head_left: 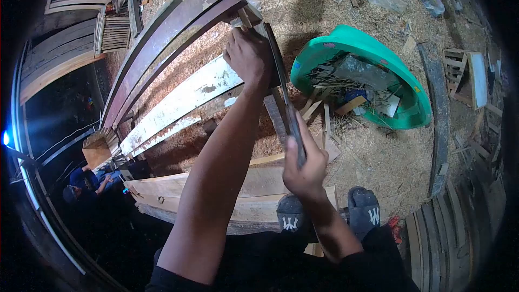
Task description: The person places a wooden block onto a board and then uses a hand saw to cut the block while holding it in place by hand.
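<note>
My left hand (248, 57) is closed around the end of a wooden piece (252, 15), beside the tip of the dark reddish boards. In my right hand (307, 167) is the lower end of a long, narrow dark tool (282, 78), perhaps a saw; its teeth cannot be made out. The tool runs up past my left hand, along the edge of the wood. Below my left forearm and to its left lies a white-painted board (181, 97).
A green basin (421, 94) with wood scraps and plastic stands on the sawdust floor at right. Pale planks (259, 208) lie in front of my sandalled feet. Another person (89, 181) sits at lower left. Slats (448, 227) are stacked at lower right.
</note>
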The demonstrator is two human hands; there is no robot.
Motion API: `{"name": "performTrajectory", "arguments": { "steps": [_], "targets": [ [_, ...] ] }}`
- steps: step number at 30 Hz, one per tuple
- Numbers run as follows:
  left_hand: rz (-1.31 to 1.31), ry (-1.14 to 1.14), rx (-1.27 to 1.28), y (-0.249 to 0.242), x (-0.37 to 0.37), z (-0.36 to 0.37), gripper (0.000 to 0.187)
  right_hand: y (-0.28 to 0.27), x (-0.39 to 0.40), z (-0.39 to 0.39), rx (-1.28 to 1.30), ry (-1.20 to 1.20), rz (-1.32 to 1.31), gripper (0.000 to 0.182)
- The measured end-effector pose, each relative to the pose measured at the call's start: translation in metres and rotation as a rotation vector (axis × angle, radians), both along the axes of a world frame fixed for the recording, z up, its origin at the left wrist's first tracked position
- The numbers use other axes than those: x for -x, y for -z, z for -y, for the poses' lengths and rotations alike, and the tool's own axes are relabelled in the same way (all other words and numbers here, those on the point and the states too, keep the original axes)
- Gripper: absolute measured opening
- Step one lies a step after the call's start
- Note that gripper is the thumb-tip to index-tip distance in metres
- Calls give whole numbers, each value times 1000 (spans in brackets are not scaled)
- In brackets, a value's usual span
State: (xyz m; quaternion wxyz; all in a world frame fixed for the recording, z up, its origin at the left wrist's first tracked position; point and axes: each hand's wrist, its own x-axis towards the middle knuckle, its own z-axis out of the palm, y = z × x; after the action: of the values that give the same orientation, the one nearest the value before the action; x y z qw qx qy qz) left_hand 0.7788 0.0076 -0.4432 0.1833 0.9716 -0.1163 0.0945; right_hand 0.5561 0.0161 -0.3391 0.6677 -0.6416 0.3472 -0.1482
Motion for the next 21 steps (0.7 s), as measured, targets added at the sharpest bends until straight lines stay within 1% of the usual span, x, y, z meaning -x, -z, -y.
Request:
{"name": "performTrajectory", "arguments": {
  "steps": [1,2,4,5,6,8,10,11,12,14,15,16,17,19,20,21],
  "targets": [
    [-28,13,-14,1,1,-3,26,0,-2,-1,-38,10,0,46],
    [-33,12,-21,2,2,-4,26,19,-20,6,73,5,-18,52],
    [112,41,-21,11,-2,-4,25,31,-50,20,104,25,-30,50],
    [115,44,-23,12,-3,-5,25,33,-54,19,125,18,-24,51],
    [102,30,-18,9,0,-5,25,29,-45,13,123,22,-25,51],
    [89,14,3,5,0,-1,25,13,-10,-5,95,75,132,52],
    [-4,-7,-13,3,-1,-1,25,9,16,-13,64,66,120,50],
    [-5,-6,-14,4,-1,0,25,9,22,-15,24,56,111,48],
    [41,-1,-12,6,-1,0,25,0,8,-5,6,27,42,48],
    [78,2,-23,10,2,-6,25,22,-31,10,31,4,-6,49],
    [55,4,-6,10,0,-5,25,31,-46,16,75,-16,-38,51],
    [31,11,8,10,-2,-5,26,35,-53,14,206,-47,-113,51],
    [30,17,3,10,-2,-7,26,29,-45,12,200,-41,-115,51],
    [131,59,-3,14,-2,-9,26,0,-15,7,-125,-37,-39,49],
    [130,59,3,12,-2,-6,26,5,2,-11,29,51,72,50],
    [81,23,0,10,-2,-5,25,2,7,-11,34,52,72,50]
  ]
}}
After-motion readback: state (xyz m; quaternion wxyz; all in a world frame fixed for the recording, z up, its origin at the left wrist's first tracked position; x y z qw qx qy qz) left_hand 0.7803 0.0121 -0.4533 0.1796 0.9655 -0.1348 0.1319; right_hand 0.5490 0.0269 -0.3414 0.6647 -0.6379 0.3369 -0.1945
